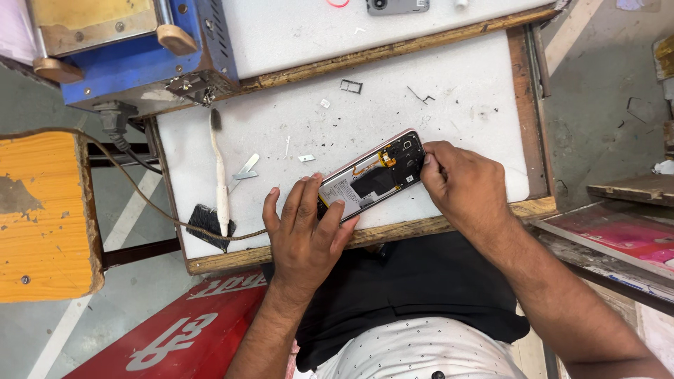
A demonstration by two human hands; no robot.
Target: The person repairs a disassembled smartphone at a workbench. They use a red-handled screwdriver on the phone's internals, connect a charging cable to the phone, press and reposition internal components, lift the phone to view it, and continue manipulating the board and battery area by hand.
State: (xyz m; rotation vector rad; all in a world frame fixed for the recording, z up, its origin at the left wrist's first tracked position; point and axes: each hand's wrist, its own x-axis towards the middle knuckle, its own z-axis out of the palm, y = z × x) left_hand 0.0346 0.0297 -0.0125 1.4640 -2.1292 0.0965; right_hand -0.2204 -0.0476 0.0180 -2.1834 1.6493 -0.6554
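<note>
My left hand (303, 228) lay flat, fingers spread, pinning the near end of the opened phone (372, 175) to the white worktop (449, 77). My right hand (456, 179) curled at its far end, fingertips pinched against the edge. Left of my left hand lay a toothbrush (220, 179) and tweezers (246, 168).

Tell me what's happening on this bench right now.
A person works on an opened phone lying back-off on a white work board. The left hand presses down its lower end, while the right hand pinches at its top corner near the camera area. A white brush, tweezers and a small metal tray frame lie nearby. A blue machine stands at the far left.
</note>
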